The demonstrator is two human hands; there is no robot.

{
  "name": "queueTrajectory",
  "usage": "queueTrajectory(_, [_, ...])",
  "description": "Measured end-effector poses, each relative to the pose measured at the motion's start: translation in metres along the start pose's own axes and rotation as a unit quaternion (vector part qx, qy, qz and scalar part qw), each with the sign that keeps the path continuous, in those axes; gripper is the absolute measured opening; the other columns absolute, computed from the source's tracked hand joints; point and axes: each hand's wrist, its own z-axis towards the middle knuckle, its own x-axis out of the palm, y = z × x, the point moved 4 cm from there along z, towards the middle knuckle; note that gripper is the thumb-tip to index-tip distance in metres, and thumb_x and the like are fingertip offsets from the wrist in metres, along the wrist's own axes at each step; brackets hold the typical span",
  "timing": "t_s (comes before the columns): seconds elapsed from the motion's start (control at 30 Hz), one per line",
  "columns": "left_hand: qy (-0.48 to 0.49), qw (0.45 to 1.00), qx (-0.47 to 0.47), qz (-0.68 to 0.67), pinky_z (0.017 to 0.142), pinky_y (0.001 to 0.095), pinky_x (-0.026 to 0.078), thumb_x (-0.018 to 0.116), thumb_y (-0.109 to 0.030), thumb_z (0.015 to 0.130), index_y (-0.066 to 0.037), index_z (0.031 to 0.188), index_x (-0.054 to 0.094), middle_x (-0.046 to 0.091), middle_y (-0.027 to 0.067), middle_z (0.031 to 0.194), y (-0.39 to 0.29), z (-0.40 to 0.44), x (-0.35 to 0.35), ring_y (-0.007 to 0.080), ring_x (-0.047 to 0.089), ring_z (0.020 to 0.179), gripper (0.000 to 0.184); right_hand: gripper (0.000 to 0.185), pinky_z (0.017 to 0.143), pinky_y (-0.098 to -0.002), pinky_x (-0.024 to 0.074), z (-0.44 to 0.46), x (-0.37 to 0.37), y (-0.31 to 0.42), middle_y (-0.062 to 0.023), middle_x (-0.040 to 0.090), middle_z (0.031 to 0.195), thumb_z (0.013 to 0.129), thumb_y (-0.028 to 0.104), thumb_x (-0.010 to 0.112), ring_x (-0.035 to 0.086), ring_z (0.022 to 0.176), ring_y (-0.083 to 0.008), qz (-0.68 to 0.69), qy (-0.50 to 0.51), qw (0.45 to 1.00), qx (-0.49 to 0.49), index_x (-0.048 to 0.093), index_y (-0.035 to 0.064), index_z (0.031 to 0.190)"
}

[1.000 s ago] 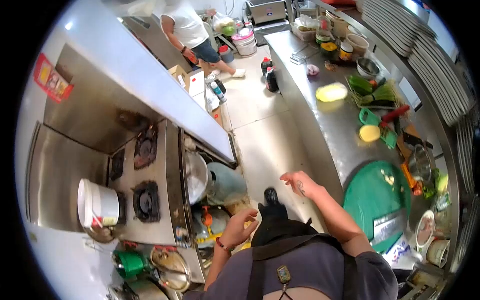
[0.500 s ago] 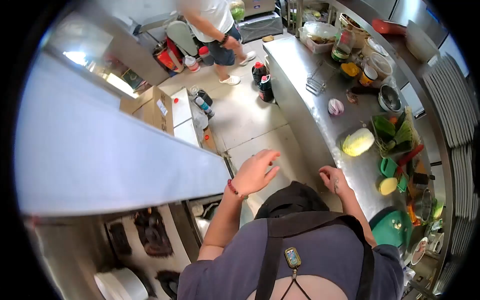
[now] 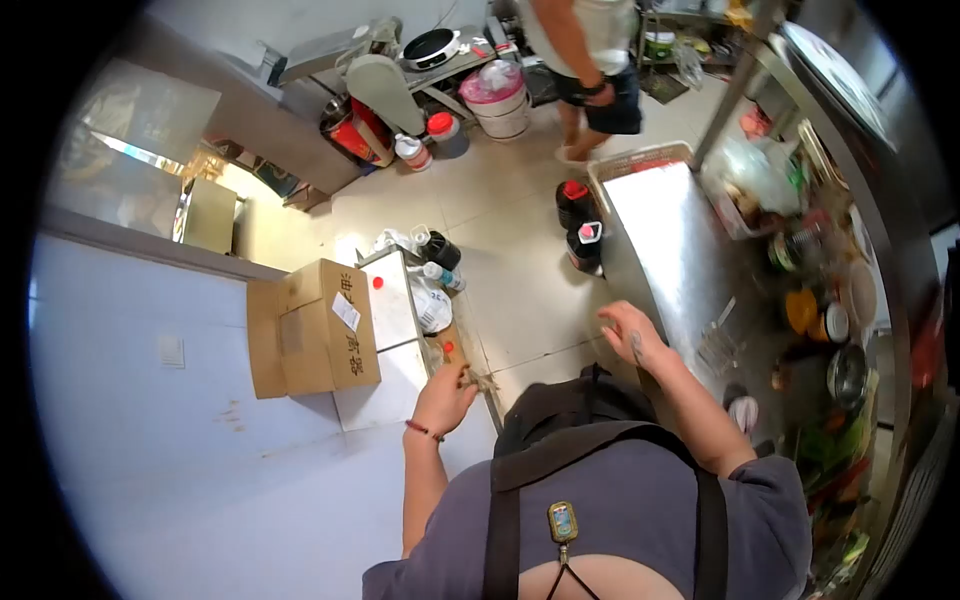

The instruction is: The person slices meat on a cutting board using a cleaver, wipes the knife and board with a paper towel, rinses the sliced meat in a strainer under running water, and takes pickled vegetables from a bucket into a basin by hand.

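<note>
My left hand, with a beaded bracelet at its wrist, hangs in the air beside a white-tiled ledge. Its fingers are loosely bent and apart, and nothing shows in them. A cardboard box stands on that ledge. On the other side, my right hand hovers by the near edge of the steel counter. Its fingers are slightly curled, also with nothing in them. Two dark bottles, one with a red cap and one with a pink cap, stand on the floor beyond it.
Tiled floor runs between ledge and counter. A person stands at the far end. A pink-lidded bucket and a red-capped jar stand by the back wall. A wire rack, jars and bowls crowd the counter.
The view has moved forward along the aisle and turned left. The cardboard box and the dark bottles are nearer. My left hand has dropped lower, while the person has moved farther back.
</note>
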Motion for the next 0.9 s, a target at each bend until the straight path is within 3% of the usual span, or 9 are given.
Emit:
queueTrajectory(0.1, [-0.030, 0.996, -0.060, -0.060, 0.075, 0.0334, 0.050, 0.067, -0.013, 0.080, -0.002, 0.114, 0.054, 0.060, 0.0146, 0.099, 0.044, 0.026, -0.029, 0.0240, 0.061, 0.083, 0.038, 0.025, 0.074, -0.0416, 0.0471, 0.113, -0.009, 0.021, -0.0154, 0.058, 0.098, 0.079, 0.002, 0.058, 0.057, 0.083, -0.0363, 0.008, 0.013, 0.997, -0.074, 0.059, 0.0050, 0.104])
queueTrajectory(0.2, [0.020, 0.983, -0.162, -0.079, 0.071, 0.0321, 0.050, 0.067, -0.015, 0.080, -0.004, 0.115, 0.055, 0.061, 0.0112, 0.093, 0.099, 0.071, -0.039, 0.0202, 0.062, 0.077, 0.038, 0.024, 0.072, -0.0403, 0.0467, 0.208, -0.002, 0.019, -0.0143, 0.054, 0.088, 0.079, -0.003, 0.054, 0.057, 0.081, -0.0343, -0.012, -0.040, 0.992, -0.116, 0.059, 0.0064, 0.101])
queueTrajectory(0.3, [0.065, 0.985, -0.154, -0.040, 0.072, 0.0336, 0.050, 0.067, -0.015, 0.079, -0.004, 0.115, 0.054, 0.062, 0.0136, 0.094, 0.139, 0.150, -0.065, 0.0233, 0.063, 0.079, 0.040, 0.020, 0.071, -0.0420, 0.0466, 0.266, 0.008, 0.004, -0.0144, 0.055, 0.077, 0.082, 0.000, 0.052, 0.057, 0.081, -0.0347, -0.035, -0.018, 0.998, -0.042, 0.062, 0.0068, 0.098])
queueTrajectory(0.37, [0.061, 0.994, -0.082, -0.028, 0.075, 0.0362, 0.049, 0.066, -0.014, 0.079, -0.001, 0.116, 0.053, 0.061, 0.0155, 0.096, 0.151, 0.220, -0.098, 0.0269, 0.062, 0.082, 0.042, 0.020, 0.076, -0.0408, 0.0476, 0.287, 0.021, -0.013, -0.0158, 0.060, 0.086, 0.084, 0.006, 0.051, 0.058, 0.089, -0.0354, -0.073, -0.001, 0.997, 0.034, 0.062, 0.0060, 0.101])
queueTrajectory(0.5, [-0.027, 0.998, 0.051, -0.011, 0.078, 0.0357, 0.048, 0.066, -0.014, 0.080, -0.003, 0.119, 0.052, 0.059, 0.0155, 0.101, 0.123, 0.357, -0.193, 0.0268, 0.060, 0.085, 0.043, 0.024, 0.081, -0.0405, 0.0479, 0.341, 0.008, -0.008, -0.0173, 0.061, 0.096, 0.079, 0.000, 0.053, 0.057, 0.098, -0.0368, -0.058, 0.001, 0.998, 0.038, 0.062, 0.0043, 0.102])
queueTrajectory(0.63, [0.012, 0.993, 0.119, -0.004, 0.078, 0.0362, 0.049, 0.066, -0.013, 0.080, -0.002, 0.119, 0.051, 0.059, 0.0161, 0.102, 0.087, 0.485, -0.242, 0.0268, 0.059, 0.086, 0.043, 0.030, 0.084, -0.0403, 0.0478, 0.411, -0.039, -0.026, -0.0177, 0.059, 0.105, 0.073, -0.001, 0.059, 0.058, 0.097, -0.0369, -0.058, -0.036, 0.996, 0.057, 0.061, 0.0035, 0.103])
queueTrajectory(0.77, [0.048, 0.991, 0.122, 0.018, 0.078, 0.0364, 0.049, 0.065, -0.013, 0.080, -0.001, 0.118, 0.051, 0.059, 0.0165, 0.102, 0.080, 0.585, -0.245, 0.0264, 0.059, 0.086, 0.041, 0.026, 0.082, -0.0411, 0.0481, 0.487, -0.050, -0.084, -0.0185, 0.060, 0.103, 0.074, 0.001, 0.057, 0.058, 0.094, -0.0370, -0.038, -0.057, 0.987, 0.148, 0.062, 0.0040, 0.099])
queueTrajectory(0.83, [0.052, 0.992, 0.114, 0.009, 0.079, 0.0363, 0.048, 0.065, -0.013, 0.080, -0.001, 0.116, 0.052, 0.059, 0.0165, 0.102, 0.090, 0.631, -0.239, 0.0259, 0.059, 0.086, 0.040, 0.026, 0.081, -0.0416, 0.0481, 0.542, -0.050, -0.114, -0.0181, 0.061, 0.102, 0.075, 0.001, 0.055, 0.058, 0.093, -0.0376, -0.070, 0.043, 0.975, 0.207, 0.062, 0.0044, 0.101])
queueTrajectory(0.9, [0.076, 0.996, 0.043, 0.008, 0.080, 0.0361, 0.048, 0.066, -0.015, 0.080, -0.003, 0.116, 0.053, 0.058, 0.0151, 0.103, 0.103, 0.672, -0.230, 0.0255, 0.059, 0.089, 0.040, 0.033, 0.083, -0.0433, 0.0474, 0.592, -0.047, -0.133, -0.0207, 0.060, 0.106, 0.078, 0.003, 0.054, 0.057, 0.095, -0.0393, -0.063, 0.034, 0.976, 0.204, 0.058, 0.0050, 0.110])
